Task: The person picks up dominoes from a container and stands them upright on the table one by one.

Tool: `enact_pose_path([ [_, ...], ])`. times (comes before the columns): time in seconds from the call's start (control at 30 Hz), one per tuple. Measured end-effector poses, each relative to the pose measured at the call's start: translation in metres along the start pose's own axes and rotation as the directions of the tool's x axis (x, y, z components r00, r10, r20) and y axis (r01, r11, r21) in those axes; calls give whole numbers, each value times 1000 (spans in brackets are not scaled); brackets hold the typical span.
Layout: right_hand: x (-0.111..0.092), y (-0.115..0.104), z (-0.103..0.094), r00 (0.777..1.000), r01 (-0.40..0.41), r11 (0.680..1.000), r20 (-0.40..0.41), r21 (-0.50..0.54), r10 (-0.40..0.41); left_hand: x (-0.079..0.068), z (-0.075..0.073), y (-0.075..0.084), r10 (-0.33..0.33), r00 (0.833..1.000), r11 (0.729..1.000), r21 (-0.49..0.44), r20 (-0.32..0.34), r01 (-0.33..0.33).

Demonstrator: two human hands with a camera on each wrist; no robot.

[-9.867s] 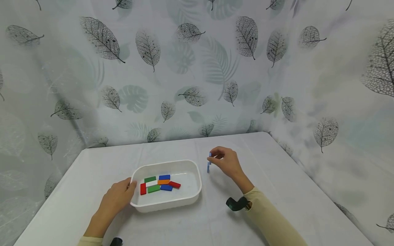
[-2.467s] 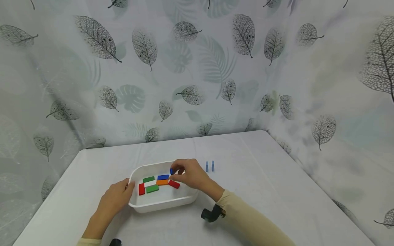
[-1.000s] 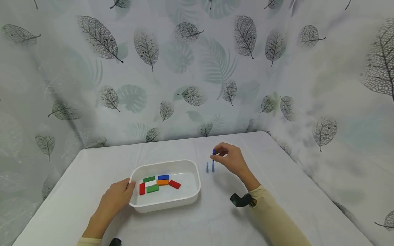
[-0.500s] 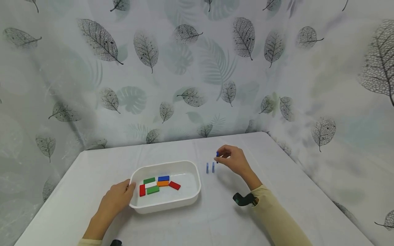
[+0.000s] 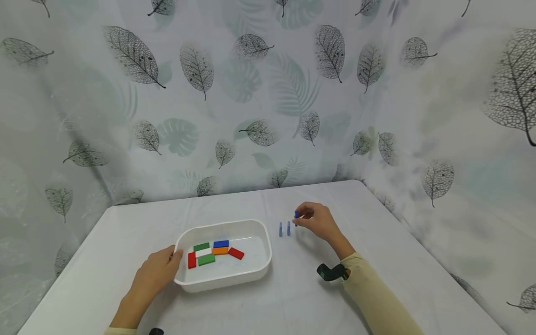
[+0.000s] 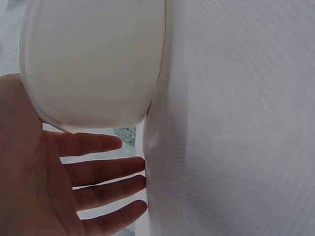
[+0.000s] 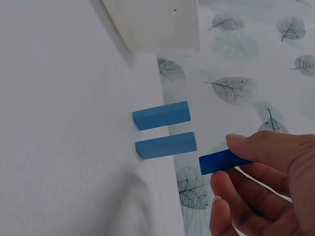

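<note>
My right hand (image 5: 320, 221) pinches a dark blue domino block (image 7: 219, 161) between thumb and fingers. It is held upright, to the right of two light blue domino blocks (image 5: 280, 229) that stand on end side by side on the table. In the right wrist view, its lower end is farther from the tabletop than theirs. My left hand (image 5: 157, 271) rests at the left end of a white tray (image 5: 226, 280), thumb at the rim. In the left wrist view its fingers (image 6: 106, 169) are straight and spread beside the tray's outer wall, tips right at the tabletop.
Inside the tray lie several flat domino blocks: two green, two red (image 5: 236, 253), a white (image 5: 204, 252), an orange (image 5: 220, 251) and a blue one (image 5: 221, 244). A white cloth covers the table (image 5: 284, 298); leaf-print curtains (image 5: 259, 93) hang behind and at the sides.
The second light blue block now stands on the table. A dark blue block has left the tray in my right hand, moved right past the standing pair, and come lower. The left hand stays put.
</note>
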State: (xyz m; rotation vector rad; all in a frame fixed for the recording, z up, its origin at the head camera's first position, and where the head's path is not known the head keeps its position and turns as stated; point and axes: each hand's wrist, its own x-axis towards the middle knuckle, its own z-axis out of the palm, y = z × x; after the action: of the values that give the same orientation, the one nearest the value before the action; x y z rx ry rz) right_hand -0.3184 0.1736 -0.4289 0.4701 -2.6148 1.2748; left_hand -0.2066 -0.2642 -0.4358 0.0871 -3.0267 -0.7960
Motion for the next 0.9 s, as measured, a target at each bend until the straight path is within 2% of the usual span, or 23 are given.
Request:
enact_pose_path([
  [0.9, -3, 18, 14, 994, -82, 996, 64, -23, 84, -1, -3, 3, -4, 1000, 1000, 1, 13, 4],
])
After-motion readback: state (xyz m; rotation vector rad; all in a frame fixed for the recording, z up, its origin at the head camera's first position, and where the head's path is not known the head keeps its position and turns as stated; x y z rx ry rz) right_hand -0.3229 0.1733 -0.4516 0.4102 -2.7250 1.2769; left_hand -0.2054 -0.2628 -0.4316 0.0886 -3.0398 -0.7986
